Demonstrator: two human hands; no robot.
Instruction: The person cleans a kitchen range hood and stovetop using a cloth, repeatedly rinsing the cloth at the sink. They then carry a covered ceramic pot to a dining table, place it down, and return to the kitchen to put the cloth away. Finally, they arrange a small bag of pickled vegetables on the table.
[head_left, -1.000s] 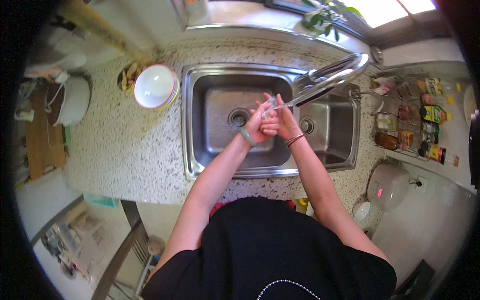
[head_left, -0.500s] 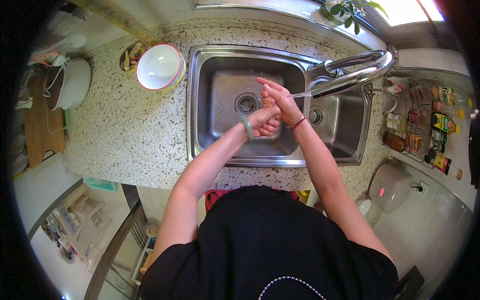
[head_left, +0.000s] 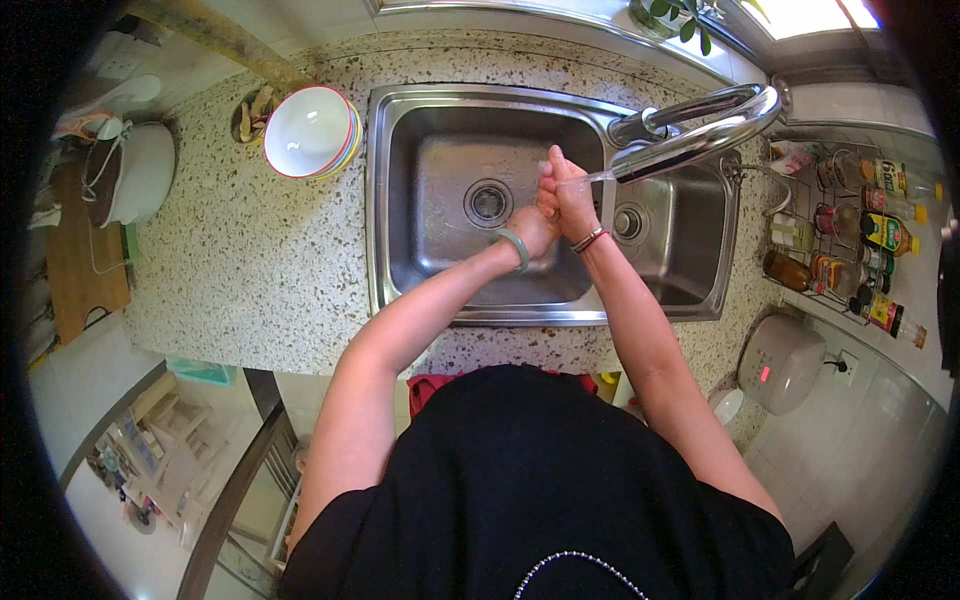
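Observation:
Both my hands are wet and pressed together over the large basin of the steel sink [head_left: 378,215]. My left hand [head_left: 535,230], with a pale green bangle [head_left: 518,250] at its wrist, shows its back; its fingers are hidden against the other hand. My right hand [head_left: 573,205], wearing a thin red and silver bracelet [head_left: 589,239], has its fingers curled inward and its thumb side up; what they close on is hidden. From the chrome faucet [head_left: 690,150], a stream of water [head_left: 592,179] runs sideways onto the right hand.
Stacked bowls [head_left: 308,130] stand left of the sink beside a small container of peelings [head_left: 252,115]. Farther left are a white pot [head_left: 145,175] and a wooden board [head_left: 85,260]. A wire rack of bottles [head_left: 830,225] and a white wall appliance [head_left: 785,365] are at the right.
My left hand has shifted right and slightly up against my right hand. The right hand has turned, and its outstretched fingers have curled in. The water still runs.

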